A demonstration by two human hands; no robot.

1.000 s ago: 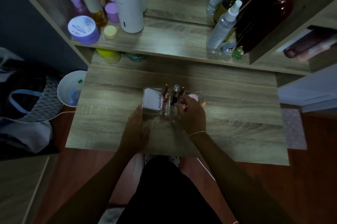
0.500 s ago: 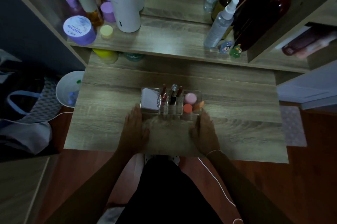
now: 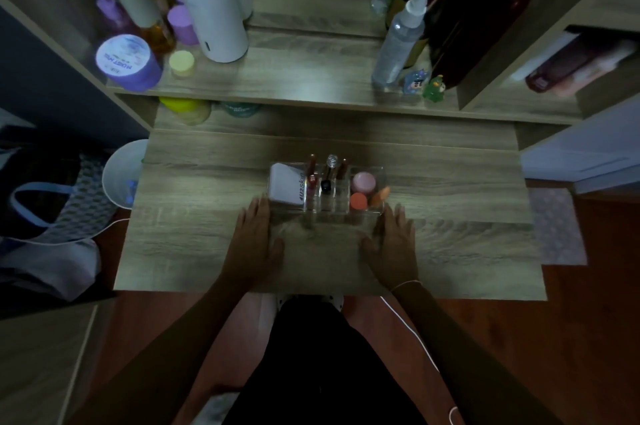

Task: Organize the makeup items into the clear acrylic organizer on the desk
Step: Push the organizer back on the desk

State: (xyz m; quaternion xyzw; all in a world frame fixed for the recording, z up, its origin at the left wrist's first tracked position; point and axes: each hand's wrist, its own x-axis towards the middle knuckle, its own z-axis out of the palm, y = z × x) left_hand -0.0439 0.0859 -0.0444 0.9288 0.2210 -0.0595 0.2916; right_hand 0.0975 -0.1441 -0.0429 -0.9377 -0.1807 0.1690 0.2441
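The desk (image 3: 450,203) is matt grained wood, the organizer (image 3: 379,172) clear glossy plastic, the spray bottle (image 3: 398,44) see-through plastic.

A wooden desk (image 3: 450,210) fills the middle, and above it toward twelve o'clock runs a shelf (image 3: 294,78) carrying a white cylindrical device (image 3: 207,5), a purple tub (image 3: 126,63) at ten o'clock, a small yellow-lidded jar (image 3: 181,62) between them, an amber bottle with a pale cap (image 3: 142,14), and a clear spray bottle (image 3: 401,40) at one o'clock with two small figurines (image 3: 424,85) just beside its base. A dark red bottle (image 3: 485,5) leans behind the spray bottle. At nine o'clock a white bin (image 3: 121,175) stands beside the desk's edge, near a patterned bag with a blue handle (image 3: 59,206), and a thin white cable (image 3: 415,338) trails across the red-brown floor (image 3: 571,338) at five o'clock.
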